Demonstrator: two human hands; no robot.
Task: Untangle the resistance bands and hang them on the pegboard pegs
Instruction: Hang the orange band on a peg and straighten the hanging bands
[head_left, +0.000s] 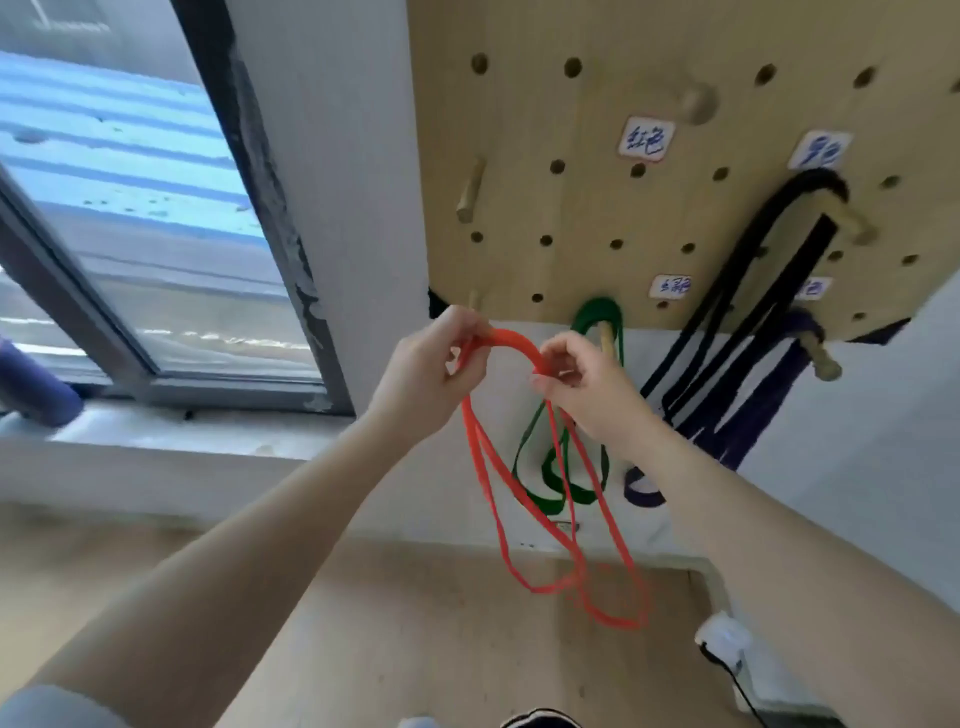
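Observation:
A red resistance band (511, 340) arches between my two hands below the wooden pegboard (597, 208). My left hand (431, 374) grips its left part and my right hand (582, 384) pinches its right part. Its loops hang down toward the floor. A green band (597, 312) hangs on a lower peg behind my right hand. A black band (810, 182) hangs on a peg at the right, and a purple band (795, 332) on a peg below it. Two pegs are bare: one at the upper middle (698, 104) and one at the left (470, 189).
Paper labels (645, 137) are stuck on the board near the pegs. A window (130, 234) with a sill fills the left. A white socket with a black cable (724, 642) sits low on the right wall. Wooden floor lies below.

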